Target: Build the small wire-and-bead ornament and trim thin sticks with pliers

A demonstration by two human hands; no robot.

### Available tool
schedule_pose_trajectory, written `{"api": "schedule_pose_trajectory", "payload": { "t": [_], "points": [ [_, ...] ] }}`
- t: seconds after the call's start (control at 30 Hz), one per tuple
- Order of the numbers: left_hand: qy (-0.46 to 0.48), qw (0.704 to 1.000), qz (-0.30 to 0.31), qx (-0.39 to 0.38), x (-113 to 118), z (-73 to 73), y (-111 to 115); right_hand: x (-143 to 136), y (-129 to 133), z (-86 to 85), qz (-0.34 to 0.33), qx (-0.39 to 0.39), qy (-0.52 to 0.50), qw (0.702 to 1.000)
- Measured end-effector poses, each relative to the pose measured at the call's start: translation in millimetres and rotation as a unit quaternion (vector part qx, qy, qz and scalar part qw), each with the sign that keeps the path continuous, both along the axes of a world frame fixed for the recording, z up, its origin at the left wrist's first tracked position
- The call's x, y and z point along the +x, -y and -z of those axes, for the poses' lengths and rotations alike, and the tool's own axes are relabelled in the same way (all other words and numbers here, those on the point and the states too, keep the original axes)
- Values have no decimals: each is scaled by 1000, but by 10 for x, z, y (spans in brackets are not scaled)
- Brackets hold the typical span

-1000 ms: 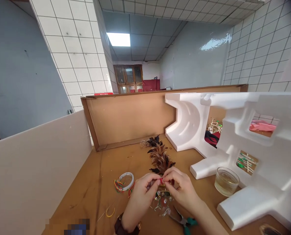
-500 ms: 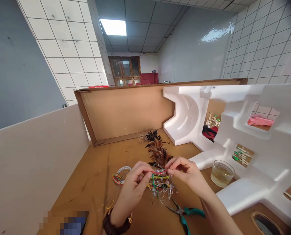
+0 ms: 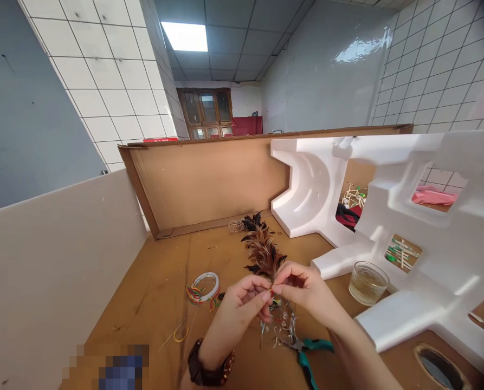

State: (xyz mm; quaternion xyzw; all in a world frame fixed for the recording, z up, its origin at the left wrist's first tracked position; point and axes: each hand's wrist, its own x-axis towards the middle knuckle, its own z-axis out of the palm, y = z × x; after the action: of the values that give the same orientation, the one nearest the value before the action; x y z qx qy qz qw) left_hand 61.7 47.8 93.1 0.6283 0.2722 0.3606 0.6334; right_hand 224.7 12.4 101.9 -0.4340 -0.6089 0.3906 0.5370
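Fingertip to fingertip above the brown tabletop, my left hand and my right hand are closed in pinches. A thin red wire is pinched between them, mostly covered by the fingers. Below it shows a bundle of clear wires with small beads, partly hidden by my left hand. Pliers with green handles lie in front of the bundle, their jaws near the wires. Just beyond my hands lie brown and black feathers.
A white ring with coloured wires lies left of my hands, near a yellow wire loop. At right, a glass bowl of liquid stands beside white moulded foam. A cardboard wall bounds the back.
My hands have come together, so the red wire stretched between them now shows only as a small bit. My left hand moved right and covers more of the beaded bundle.
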Motion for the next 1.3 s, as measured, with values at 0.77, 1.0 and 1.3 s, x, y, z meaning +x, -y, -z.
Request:
{"api": "schedule_pose_trajectory", "payload": {
  "t": [0.77, 1.0, 1.3],
  "points": [
    [31, 998, -49, 30, 12, 35, 10, -89, -26, 141, -20, -45, 67, 997],
    [-12, 996, -76, 47, -70, -42, -33, -100, -28, 64, -25, -101, -5, 995],
    [-88, 970, -129, 186, -76, 18, -37, -134, 28, 21, -84, -134, -75, 985]
  ]
}}
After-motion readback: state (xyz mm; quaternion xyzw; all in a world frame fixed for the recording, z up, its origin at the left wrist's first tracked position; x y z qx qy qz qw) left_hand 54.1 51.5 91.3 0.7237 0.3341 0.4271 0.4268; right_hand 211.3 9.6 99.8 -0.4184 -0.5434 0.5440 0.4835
